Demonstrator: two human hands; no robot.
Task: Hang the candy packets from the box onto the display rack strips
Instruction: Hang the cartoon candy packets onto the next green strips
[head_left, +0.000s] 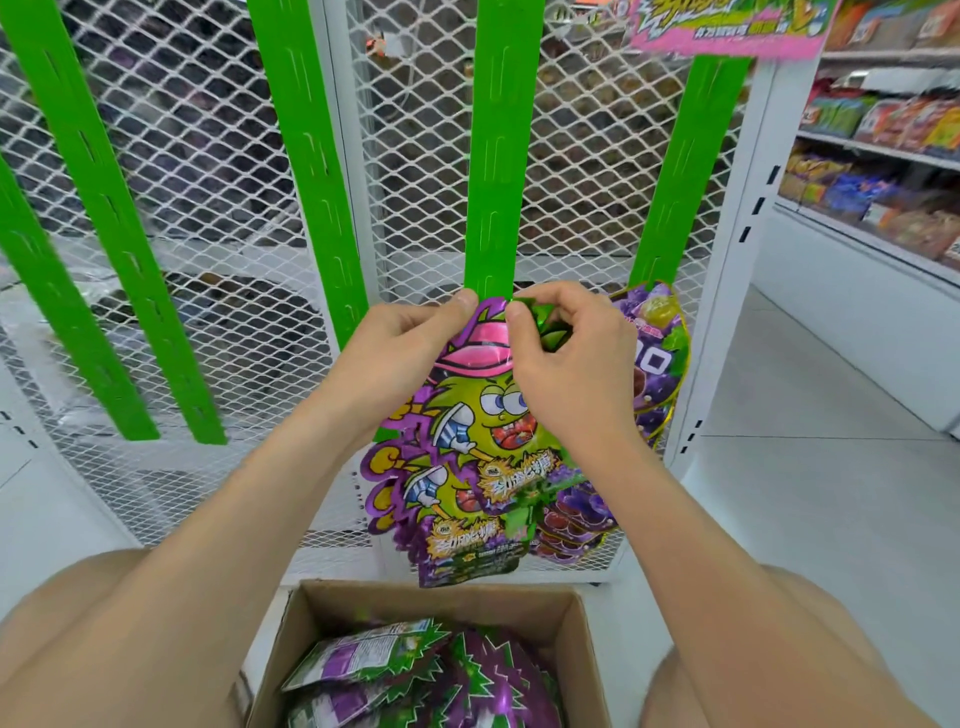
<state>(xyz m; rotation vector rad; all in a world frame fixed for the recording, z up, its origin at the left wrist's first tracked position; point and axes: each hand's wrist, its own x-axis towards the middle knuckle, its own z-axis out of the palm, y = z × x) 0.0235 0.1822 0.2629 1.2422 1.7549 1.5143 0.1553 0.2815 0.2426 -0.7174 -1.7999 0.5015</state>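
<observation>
A purple and green candy packet (467, 431) with a cartoon face hangs in front of the middle green strip (493, 156). My left hand (400, 353) pinches its top left corner. My right hand (561, 358) pinches its top right edge, just under the strip's lower end. More packets (452, 525) hang below it on the same strip. A grape packet (654, 358) hangs on the strip (685, 171) to the right. The cardboard box (576, 639) below holds several more packets (415, 675).
Other green strips (306, 156) hang bare on the white mesh rack (208, 171) to the left. A pink sign (727, 26) tops the rack. Stocked shop shelves (883, 150) stand at the right, with white floor (805, 493) in front. My knees flank the box.
</observation>
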